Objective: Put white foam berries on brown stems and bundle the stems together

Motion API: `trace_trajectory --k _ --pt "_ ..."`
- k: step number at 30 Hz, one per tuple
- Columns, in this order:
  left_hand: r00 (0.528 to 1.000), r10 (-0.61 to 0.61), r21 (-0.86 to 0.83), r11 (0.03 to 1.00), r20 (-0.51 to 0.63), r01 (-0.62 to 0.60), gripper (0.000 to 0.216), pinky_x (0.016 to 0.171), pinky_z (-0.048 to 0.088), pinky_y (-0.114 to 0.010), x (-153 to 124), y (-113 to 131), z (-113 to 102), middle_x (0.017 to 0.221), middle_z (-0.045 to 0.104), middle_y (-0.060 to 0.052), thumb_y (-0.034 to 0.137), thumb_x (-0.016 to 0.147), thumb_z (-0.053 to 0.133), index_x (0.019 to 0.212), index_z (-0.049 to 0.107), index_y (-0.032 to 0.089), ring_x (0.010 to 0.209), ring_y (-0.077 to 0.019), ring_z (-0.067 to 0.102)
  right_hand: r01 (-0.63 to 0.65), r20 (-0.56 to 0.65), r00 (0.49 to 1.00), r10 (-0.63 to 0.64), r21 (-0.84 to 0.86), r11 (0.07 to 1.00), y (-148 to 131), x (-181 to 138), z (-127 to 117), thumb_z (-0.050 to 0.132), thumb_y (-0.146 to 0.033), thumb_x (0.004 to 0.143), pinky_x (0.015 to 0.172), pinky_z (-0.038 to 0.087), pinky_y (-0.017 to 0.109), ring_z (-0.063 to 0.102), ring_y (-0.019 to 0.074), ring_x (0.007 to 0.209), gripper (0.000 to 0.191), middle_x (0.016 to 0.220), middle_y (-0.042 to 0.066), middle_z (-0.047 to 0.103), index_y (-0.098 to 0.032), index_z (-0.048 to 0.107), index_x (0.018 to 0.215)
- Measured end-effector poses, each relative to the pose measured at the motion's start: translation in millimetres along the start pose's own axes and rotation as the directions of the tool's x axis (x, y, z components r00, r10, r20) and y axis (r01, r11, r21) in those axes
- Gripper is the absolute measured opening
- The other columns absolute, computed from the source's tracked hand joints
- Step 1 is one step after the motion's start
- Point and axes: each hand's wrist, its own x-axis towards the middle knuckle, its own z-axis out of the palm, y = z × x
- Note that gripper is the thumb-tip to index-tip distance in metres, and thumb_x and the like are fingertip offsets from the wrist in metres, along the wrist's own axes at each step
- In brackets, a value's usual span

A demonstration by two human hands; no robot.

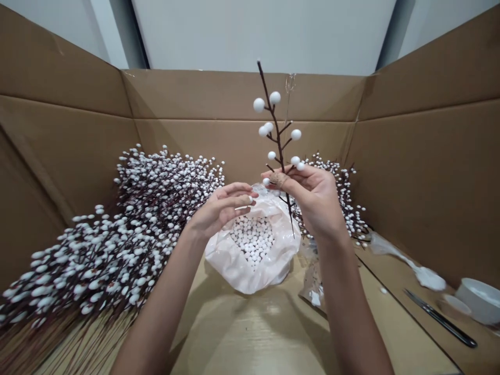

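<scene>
My right hand (312, 195) pinches a dark brown artificial berry stem (279, 140) near its lower part. It stands nearly upright, leaning a little left at the top. White foam berries (296, 134) sit on several of its short twigs, while other twig tips are bare. Left of the stem, my left hand (219, 208) has its fingers curled loosely, with a small white berry (250, 199) at the thumb tip, partly hidden. Below both hands lies an opened white plastic bag (222, 265) full of loose white berries (253, 242).
Many finished-looking berry stems (156, 208) are heaped at left. More berry stems (347, 203) lie behind my right arm. At right are a black-handled pair of tweezers (441, 317), a white bowl (480, 299) and a white-smeared plastic piece (427, 277). Cardboard walls (429, 182) surround the table.
</scene>
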Motion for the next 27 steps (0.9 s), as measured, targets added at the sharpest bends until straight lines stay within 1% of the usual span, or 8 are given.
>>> trace_trajectory --k 2,5,8,11,15,19,24,27 --pt "0.999 0.043 -0.053 0.998 -0.018 -0.044 0.020 0.075 0.050 -0.023 -3 8 5 0.089 0.070 -0.004 0.009 0.069 0.066 0.088 0.066 0.015 0.080 -0.0128 0.065 0.003 -0.004 1.000 -0.003 0.003 1.000 0 0 1 0.066 -0.022 0.074 0.078 0.051 0.035 0.064 0.0168 0.081 0.006 0.086 0.003 0.069 -0.019 0.069 0.079" --pt "0.989 0.137 -0.056 0.989 -0.058 -0.140 0.025 0.082 0.049 -0.023 -9 16 11 0.094 0.070 -0.005 0.010 0.069 0.067 0.094 0.065 0.015 0.086 -0.0133 0.065 -0.034 0.007 0.999 0.034 -0.018 0.999 -1 -1 5 0.068 -0.022 0.072 0.078 0.051 0.035 0.064 0.0174 0.082 0.009 0.086 0.004 0.069 -0.018 0.069 0.080" --pt "0.974 0.189 -0.032 0.980 -0.128 -0.195 0.031 0.085 0.049 -0.025 -15 18 16 0.088 0.069 -0.003 0.011 0.067 0.070 0.096 0.062 0.016 0.084 -0.0134 0.066 -0.063 0.031 0.997 0.065 -0.047 0.997 -4 -3 10 0.068 -0.024 0.071 0.072 0.052 0.033 0.064 0.0170 0.078 0.010 0.082 0.004 0.069 -0.018 0.069 0.079" --pt "0.965 0.208 -0.023 0.977 -0.161 -0.214 0.028 0.086 0.049 -0.028 -18 19 18 0.087 0.068 -0.002 0.013 0.068 0.069 0.094 0.060 0.016 0.083 -0.0141 0.066 -0.072 0.029 0.997 0.073 -0.057 0.996 -6 -6 14 0.068 -0.025 0.071 0.066 0.052 0.030 0.063 0.0162 0.074 0.010 0.077 0.003 0.067 -0.017 0.067 0.077" --pt "0.967 0.204 -0.060 0.975 -0.150 -0.215 0.025 0.090 0.048 -0.029 -17 21 20 0.094 0.069 -0.004 0.010 0.070 0.065 0.093 0.060 0.016 0.088 -0.0157 0.066 -0.044 0.016 0.999 0.046 -0.084 0.995 -6 -8 17 0.068 -0.022 0.070 0.059 0.049 0.027 0.061 0.0143 0.066 0.008 0.069 0.001 0.063 -0.016 0.063 0.070" --pt "0.969 0.201 -0.100 0.971 -0.145 -0.217 0.025 0.090 0.048 -0.028 -16 21 20 0.093 0.070 -0.005 0.008 0.069 0.062 0.094 0.060 0.015 0.091 -0.0163 0.066 -0.012 0.002 1.000 0.012 -0.147 0.989 -4 -9 19 0.066 -0.018 0.069 0.056 0.047 0.026 0.058 0.0129 0.063 0.005 0.067 0.000 0.060 -0.016 0.062 0.069" --pt "0.966 0.229 -0.052 0.970 -0.119 -0.237 0.028 0.095 0.044 -0.031 -15 19 19 0.096 0.068 -0.004 0.016 0.069 0.067 0.096 0.058 0.017 0.101 -0.0195 0.062 0.039 0.021 0.999 -0.035 -0.196 0.980 -3 -9 19 0.065 -0.015 0.068 0.059 0.047 0.027 0.058 0.0134 0.066 0.003 0.067 0.000 0.060 -0.017 0.062 0.067" --pt "0.965 0.238 -0.064 0.967 -0.109 -0.245 0.029 0.095 0.044 -0.029 -14 18 19 0.093 0.068 -0.003 0.017 0.068 0.069 0.096 0.058 0.017 0.100 -0.0183 0.062 0.049 0.036 0.998 -0.042 -0.194 0.980 -2 -9 18 0.064 -0.014 0.068 0.060 0.047 0.027 0.058 0.0136 0.067 0.003 0.068 0.000 0.060 -0.016 0.063 0.067"
